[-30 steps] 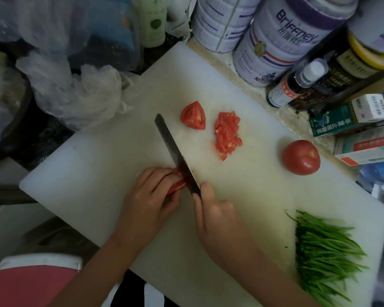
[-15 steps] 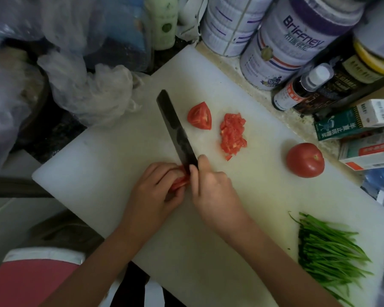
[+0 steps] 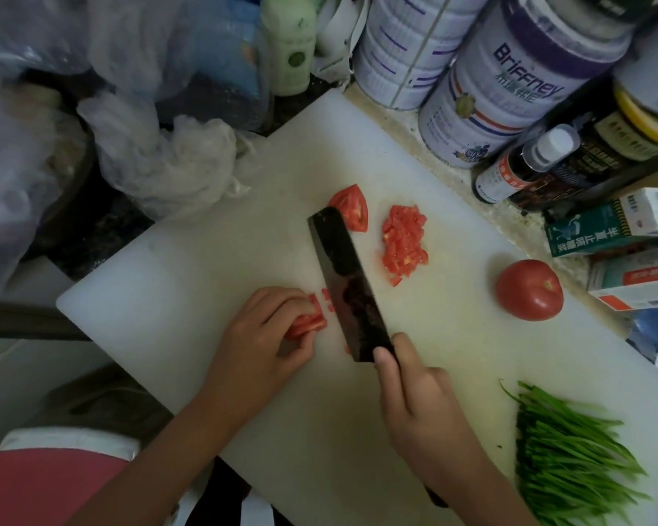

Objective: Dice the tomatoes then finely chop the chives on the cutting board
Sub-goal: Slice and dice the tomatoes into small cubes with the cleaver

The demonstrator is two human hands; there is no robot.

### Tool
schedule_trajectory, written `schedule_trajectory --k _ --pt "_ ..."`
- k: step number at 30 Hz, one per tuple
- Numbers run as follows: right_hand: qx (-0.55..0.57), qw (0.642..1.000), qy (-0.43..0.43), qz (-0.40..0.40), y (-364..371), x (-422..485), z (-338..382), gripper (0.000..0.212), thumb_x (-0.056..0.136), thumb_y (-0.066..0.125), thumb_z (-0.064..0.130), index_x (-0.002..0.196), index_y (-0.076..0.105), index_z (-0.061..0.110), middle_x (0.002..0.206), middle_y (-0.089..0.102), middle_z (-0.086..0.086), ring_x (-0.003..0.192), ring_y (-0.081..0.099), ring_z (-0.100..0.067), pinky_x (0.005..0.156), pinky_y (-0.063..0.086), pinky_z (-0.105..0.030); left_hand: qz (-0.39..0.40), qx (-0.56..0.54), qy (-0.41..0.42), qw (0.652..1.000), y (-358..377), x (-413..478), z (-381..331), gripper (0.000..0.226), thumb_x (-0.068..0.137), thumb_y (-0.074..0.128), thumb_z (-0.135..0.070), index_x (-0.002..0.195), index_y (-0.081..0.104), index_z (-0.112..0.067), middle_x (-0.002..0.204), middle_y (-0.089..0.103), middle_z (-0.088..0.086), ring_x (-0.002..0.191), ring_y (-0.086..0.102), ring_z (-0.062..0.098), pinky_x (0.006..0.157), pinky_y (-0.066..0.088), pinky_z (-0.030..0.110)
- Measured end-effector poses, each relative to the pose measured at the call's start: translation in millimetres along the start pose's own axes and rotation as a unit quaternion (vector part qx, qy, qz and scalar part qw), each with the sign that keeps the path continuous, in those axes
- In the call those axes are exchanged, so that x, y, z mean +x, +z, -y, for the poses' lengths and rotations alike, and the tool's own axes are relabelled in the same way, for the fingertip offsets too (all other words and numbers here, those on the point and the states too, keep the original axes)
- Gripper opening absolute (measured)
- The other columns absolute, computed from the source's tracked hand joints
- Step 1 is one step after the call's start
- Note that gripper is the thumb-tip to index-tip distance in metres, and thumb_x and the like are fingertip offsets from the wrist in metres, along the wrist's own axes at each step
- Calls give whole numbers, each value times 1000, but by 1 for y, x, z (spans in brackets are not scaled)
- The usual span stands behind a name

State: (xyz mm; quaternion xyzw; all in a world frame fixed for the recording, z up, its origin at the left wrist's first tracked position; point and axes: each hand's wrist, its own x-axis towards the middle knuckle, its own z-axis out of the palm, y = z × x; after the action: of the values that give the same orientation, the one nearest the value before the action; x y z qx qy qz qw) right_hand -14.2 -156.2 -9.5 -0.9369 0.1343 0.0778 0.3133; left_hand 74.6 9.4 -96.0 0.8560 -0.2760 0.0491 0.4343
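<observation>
On the white cutting board, my left hand grips a stack of tomato slices. My right hand grips the handle of a dark cleaver, its blade tilted flat side up just right of the slices. A few small cut bits lie beside the blade. A tomato wedge and a pile of diced tomato lie farther back. A whole tomato sits at the right. A bunch of green chives lies at the board's near right corner.
Large tins, bottles and small boxes crowd the board's far right edge. Crumpled plastic bags lie off the far left edge. A pink and white item shows at the bottom left.
The cleaver has pulled back toward me and tilted away from the slices. A few cut bits now lie beside the blade. My left hand stays on the slices.
</observation>
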Motion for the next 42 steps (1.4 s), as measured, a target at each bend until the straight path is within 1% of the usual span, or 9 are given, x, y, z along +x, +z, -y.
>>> schedule_trajectory --k 4,9,16,20,23,28,34,38,42 --pt "81 996 19 25 -12 -5 -4 20 94 32 53 85 41 37 49 49 -10 42 48 -20 47 43 -44 8 -10 -6 1000 -1 1 -1 24 87 63 -21 103 69 -4 110 63 4 103 57 16 97 44 20" --pt "77 996 9 39 -7 -17 -2 16 88 32 59 81 39 45 53 49 -14 39 45 -21 43 40 -44 23 -7 -34 999 -4 -4 -1 40 89 62 -29 118 63 -2 124 57 8 117 51 12 108 34 15" --pt "77 996 0 41 1 -22 0 11 90 32 52 84 36 44 59 50 -9 43 45 -20 44 31 -33 6 24 1 1000 -5 -7 -3 30 90 64 -23 109 69 0 114 65 10 106 60 19 102 43 22" --pt "38 999 -21 28 4 -21 -2 18 90 28 52 83 35 38 55 50 10 44 43 -11 42 23 -17 -2 21 11 1000 -4 -8 -3 30 92 62 -22 109 70 1 112 66 10 105 60 19 103 43 21" --pt "-17 999 -46 24 10 -20 -2 16 96 30 49 90 34 35 41 31 7 38 36 -10 35 16 -16 -8 15 23 1000 -3 -7 -3 29 92 62 -20 109 70 2 112 67 12 105 61 20 102 45 25" --pt "-100 994 -5 38 21 -19 11 18 91 32 40 94 40 24 46 6 13 28 37 -17 34 1 -19 -6 14 26 1000 -6 -6 -4 28 92 60 -18 109 70 2 111 67 12 106 60 20 103 44 22" --pt "-133 991 -29 9 32 4 16 22 93 31 36 95 43 18 38 40 4 28 42 -20 32 18 -26 1 13 18 1000 -5 -6 -2 24 91 63 -15 107 72 1 112 68 11 107 60 20 105 40 20" --pt "-231 972 -42 -24 35 8 25 15 87 38 28 91 45 15 35 44 0 25 43 -18 37 10 -24 10 6 16 1000 -6 -7 -2 21 88 67 -10 106 72 0 111 67 9 105 61 21 100 45 26" --pt "-260 965 -33 -14 37 -10 18 26 81 39 29 98 48 11 36 46 -2 24 44 -20 29 16 -22 16 -1 11 1000 -7 -6 -1 20 86 69 -8 105 72 -2 110 68 7 105 62 21 98 47 27"
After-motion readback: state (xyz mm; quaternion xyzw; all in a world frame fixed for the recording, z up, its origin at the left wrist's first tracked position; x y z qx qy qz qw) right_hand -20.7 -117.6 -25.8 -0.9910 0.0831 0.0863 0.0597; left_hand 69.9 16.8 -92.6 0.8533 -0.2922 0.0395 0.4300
